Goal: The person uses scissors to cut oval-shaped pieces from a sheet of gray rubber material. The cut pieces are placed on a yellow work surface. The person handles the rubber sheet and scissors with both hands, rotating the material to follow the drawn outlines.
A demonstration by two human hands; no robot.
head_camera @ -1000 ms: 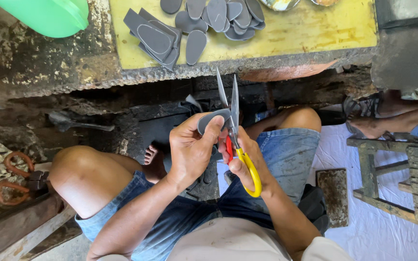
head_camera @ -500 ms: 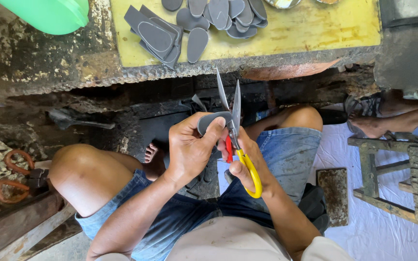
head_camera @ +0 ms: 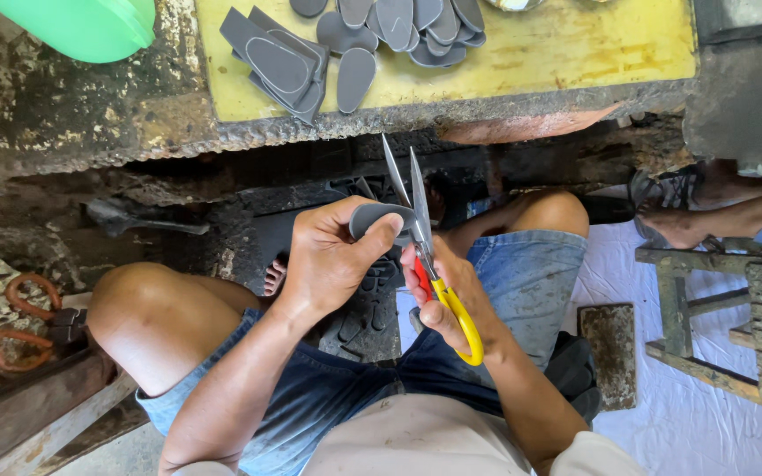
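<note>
Seated at a low workshop bench (head_camera: 522,62), trimming a grey rubber sole piece (head_camera: 374,217) with yellow-handled scissors (head_camera: 429,256).

Left hand (head_camera: 332,260) clamped on the sole piece, thumb on its near face and fingers curled behind, holding it upright over the lap, between the knees, just near of the bench edge. Right hand (head_camera: 443,295) closed through the scissor loops, wrist bent inward, blades parted in a narrow V, points aimed at the far side, inner blade laid against the right edge of the piece. Hands nearly touching; forearms converging from the near edge, elbows tucked against denim shorts (head_camera: 310,397).

Likely hazards, judged from the pose: thumb tip sitting very close to the cutting line, so a slip of the blade or a twist of the flexible rubber could nick it. Small grip area on a springy piece, so a hard closing stroke could push it out of the fingers and down among the dark scraps (head_camera: 368,308) at the feet. Cut could wander off the outline if the piece bends under the blade, spoiling its match with the stacked grey soles (head_camera: 399,22) on the yellow bench top at far centre. Open points near the bare knee another risk, should the hand jerk free.
</note>
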